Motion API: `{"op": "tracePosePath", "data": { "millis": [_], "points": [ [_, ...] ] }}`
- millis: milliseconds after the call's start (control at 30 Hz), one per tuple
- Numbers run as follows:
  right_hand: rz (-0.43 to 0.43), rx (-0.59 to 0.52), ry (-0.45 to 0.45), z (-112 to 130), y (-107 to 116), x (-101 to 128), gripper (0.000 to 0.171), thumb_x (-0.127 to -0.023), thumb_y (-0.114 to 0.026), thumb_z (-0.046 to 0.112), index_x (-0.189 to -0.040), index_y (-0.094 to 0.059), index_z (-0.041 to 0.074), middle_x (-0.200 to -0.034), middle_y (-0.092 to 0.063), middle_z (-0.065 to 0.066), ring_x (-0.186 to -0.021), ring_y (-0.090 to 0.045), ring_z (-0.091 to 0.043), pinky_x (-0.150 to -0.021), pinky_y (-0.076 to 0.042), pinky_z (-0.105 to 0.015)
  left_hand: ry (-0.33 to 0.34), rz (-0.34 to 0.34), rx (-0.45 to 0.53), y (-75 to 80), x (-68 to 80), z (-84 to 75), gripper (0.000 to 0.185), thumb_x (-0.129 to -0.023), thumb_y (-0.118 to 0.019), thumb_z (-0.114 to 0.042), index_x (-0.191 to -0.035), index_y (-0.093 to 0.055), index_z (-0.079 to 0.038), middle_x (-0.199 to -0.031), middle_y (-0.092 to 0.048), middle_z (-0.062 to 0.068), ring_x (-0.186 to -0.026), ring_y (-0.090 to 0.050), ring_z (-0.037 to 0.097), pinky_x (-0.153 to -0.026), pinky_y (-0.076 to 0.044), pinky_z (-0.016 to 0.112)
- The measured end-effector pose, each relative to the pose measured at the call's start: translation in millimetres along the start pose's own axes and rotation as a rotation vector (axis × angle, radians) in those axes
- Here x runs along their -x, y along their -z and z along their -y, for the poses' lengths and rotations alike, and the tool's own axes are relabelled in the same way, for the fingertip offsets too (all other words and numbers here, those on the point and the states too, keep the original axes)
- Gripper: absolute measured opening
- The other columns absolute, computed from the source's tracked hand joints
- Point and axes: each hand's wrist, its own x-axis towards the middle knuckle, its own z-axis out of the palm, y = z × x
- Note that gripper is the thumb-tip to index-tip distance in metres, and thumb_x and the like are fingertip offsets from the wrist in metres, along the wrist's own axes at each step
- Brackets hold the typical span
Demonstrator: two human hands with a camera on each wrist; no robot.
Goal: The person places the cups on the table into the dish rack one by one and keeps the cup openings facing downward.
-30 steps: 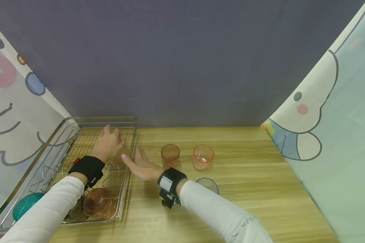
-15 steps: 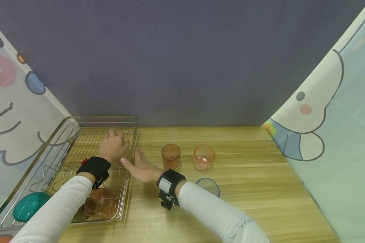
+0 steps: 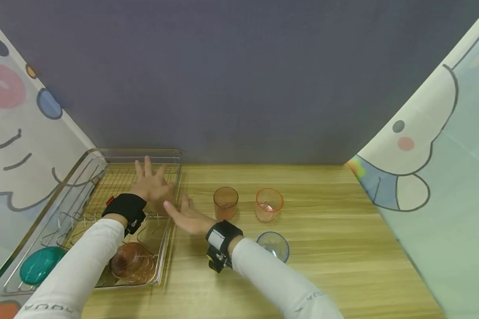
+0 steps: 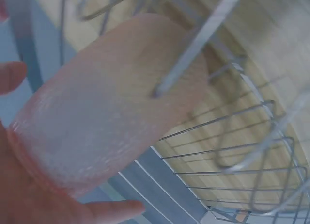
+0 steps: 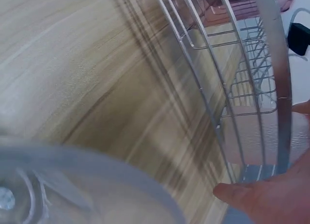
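Pale pink cup (image 4: 104, 105) lies on its side in the wire rack (image 3: 100, 160), against my left hand (image 3: 153, 188); fingers (image 3: 147, 165) spread straight, gripping nothing. My right hand (image 3: 187, 217) rests on the bench (image 3: 335, 230) just outside the rack's right wall, fingers straight and loose. Two orange cups (image 3: 225, 203) stand near, to its right.

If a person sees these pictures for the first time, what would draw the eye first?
Likely the left hand, fingers spread over a pale orange cup inside the wire rack at the table's left. Next, the right hand lies open beside the rack, and two orange cups stand in the middle.
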Motion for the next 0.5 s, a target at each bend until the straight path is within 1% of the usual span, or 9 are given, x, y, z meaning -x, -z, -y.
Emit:
{"op": "tracePosePath", "data": {
  "millis": [33, 100, 133, 233, 300, 333, 367, 433, 500],
  "points": [
    [0.004, -0.013, -0.003, 0, -1, -1, 0.088, -0.084, -0.006, 0.076, -0.146, 0.020, 0.019, -0.155, 0.005, -0.017, -0.142, -0.013, -0.033, -0.112, -0.024, -0.052, 0.007, 0.020, 0.014, 2.7, -1.1, -0.1, 0.076, -0.094, -0.034, -0.051, -0.149, -0.003, -0.008, -0.143, 0.029, 0.032, -0.125, 0.030, 0.058, -0.089, -0.016, 0.081],
    [0.013, -0.036, -0.006, 0, -2, -2, 0.088, -0.085, -0.007, 0.075, -0.146, 0.020, 0.018, -0.155, 0.004, -0.019, -0.142, -0.013, -0.035, -0.112, -0.025, -0.052, 0.017, 0.055, 0.036, 8.2, -2.8, 0.1, 0.075, -0.096, -0.028, -0.052, -0.149, 0.001, -0.009, -0.145, 0.025, 0.032, -0.127, 0.025, 0.060, -0.091, -0.010, 0.082],
    [0.015, -0.037, -0.009, 0, -3, -3, 0.089, -0.085, -0.007, 0.075, -0.146, 0.020, 0.017, -0.155, 0.003, -0.019, -0.142, -0.013, -0.035, -0.112, -0.024, -0.051, 0.006, 0.071, 0.012, 10.8, -3.4, 0.4, 0.074, -0.096, -0.028, -0.052, -0.149, -0.001, -0.008, -0.147, 0.019, 0.033, -0.128, 0.019, 0.061, -0.091, -0.009, 0.082],
    [0.017, -0.043, -0.017, 0, -5, -4, 0.089, -0.086, -0.007, 0.074, -0.147, 0.018, 0.014, -0.155, 0.001, -0.020, -0.142, -0.014, -0.034, -0.114, -0.023, -0.048, 0.021, 0.104, -0.001, 19.7, -3.4, -0.1, 0.074, -0.096, -0.021, -0.057, -0.148, -0.013, -0.004, -0.148, -0.002, 0.035, -0.130, 0.002, 0.062, -0.095, -0.008, 0.080],
    [0.016, -0.051, -0.017, -1, -7, -5, 0.089, -0.086, -0.008, 0.073, -0.147, 0.016, 0.012, -0.155, 0.000, -0.019, -0.142, -0.014, -0.033, -0.116, -0.021, -0.045, 0.032, 0.114, -0.026, 24.5, -3.3, -1.9, 0.074, -0.096, -0.020, -0.057, -0.145, -0.023, -0.003, -0.145, -0.016, 0.036, -0.128, -0.011, 0.063, -0.096, -0.015, 0.077],
    [0.016, -0.052, -0.016, -2, -7, -5, 0.089, -0.086, -0.008, 0.073, -0.147, 0.016, 0.012, -0.155, 0.000, -0.020, -0.142, -0.014, -0.033, -0.116, -0.020, -0.044, 0.042, 0.113, -0.048, 25.6, -4.5, -1.7, 0.075, -0.095, -0.020, -0.059, -0.144, -0.027, -0.003, -0.143, -0.021, 0.036, -0.126, -0.015, 0.063, -0.096, -0.015, 0.077],
    [0.018, -0.056, -0.013, -3, -7, -5, 0.089, -0.086, -0.008, 0.073, -0.147, 0.016, 0.012, -0.155, -0.001, -0.019, -0.143, -0.013, -0.032, -0.116, -0.020, -0.044, 0.069, 0.094, -0.048, 25.8, -5.8, -1.8, 0.078, -0.093, -0.018, -0.062, -0.143, -0.031, -0.003, -0.142, -0.025, 0.036, -0.126, -0.019, 0.062, -0.097, -0.013, 0.077],
    [0.021, -0.058, -0.012, -5, -8, -5, 0.089, -0.087, -0.008, 0.073, -0.147, 0.015, 0.012, -0.155, -0.003, -0.018, -0.143, -0.012, -0.030, -0.116, -0.020, -0.044, 0.093, 0.056, -0.082, 22.9, -10.5, -1.4, 0.079, -0.092, -0.023, -0.065, -0.140, -0.038, -0.004, -0.140, -0.032, 0.033, -0.125, -0.025, 0.061, -0.097, -0.005, 0.078],
    [0.027, -0.052, -0.018, -7, -8, -4, 0.089, -0.086, -0.008, 0.073, -0.147, 0.015, 0.013, -0.155, -0.007, -0.017, -0.143, -0.014, -0.029, -0.116, -0.021, -0.043, 0.112, 0.012, -0.104, 17.5, -16.1, 0.3, 0.079, -0.090, -0.028, -0.067, -0.136, -0.045, -0.005, -0.138, -0.037, 0.032, -0.124, -0.029, 0.060, -0.096, 0.003, 0.080]
  ]
}}
